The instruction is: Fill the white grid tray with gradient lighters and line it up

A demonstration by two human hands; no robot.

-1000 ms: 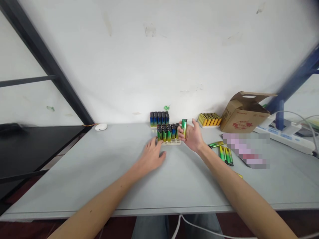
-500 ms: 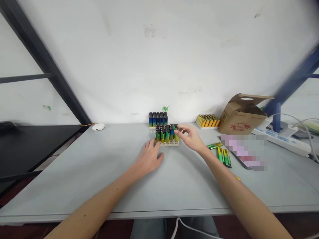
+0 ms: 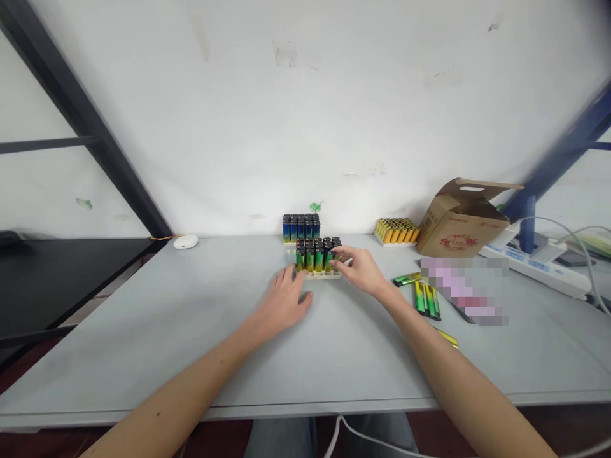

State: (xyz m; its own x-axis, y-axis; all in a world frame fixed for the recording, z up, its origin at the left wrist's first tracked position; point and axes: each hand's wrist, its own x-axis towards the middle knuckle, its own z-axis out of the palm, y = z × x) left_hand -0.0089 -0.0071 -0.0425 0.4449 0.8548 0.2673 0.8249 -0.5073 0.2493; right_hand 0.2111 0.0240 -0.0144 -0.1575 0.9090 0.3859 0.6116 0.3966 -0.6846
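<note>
Black-topped green-and-yellow lighters [image 3: 310,258] stand upright in rows in a white holed tray [image 3: 315,276]. My right hand [image 3: 359,270] reaches over the tray's right side. Its thumb and fingers pinch a lighter [image 3: 329,259] at the right end of the front row; they partly hide it. My left hand [image 3: 285,296] lies on the table with fingers stretched out, fingertips at the tray's front left corner. Right of my right hand, one green-and-yellow lighter [image 3: 407,279] lies loose, with several more [image 3: 427,300] side by side.
Behind stands a tray of blue lighters [image 3: 301,229] near the wall. Farther right are a tray of yellow lighters [image 3: 397,231], an open cardboard box [image 3: 461,222], a blurred flat item [image 3: 458,289] and a white power strip [image 3: 534,264]. A white oval case [image 3: 186,242] sits at the left.
My right hand has moved left along the tray's front row with the lighter, which now stands beside the other front lighters. My left hand has stayed at the tray corner.
</note>
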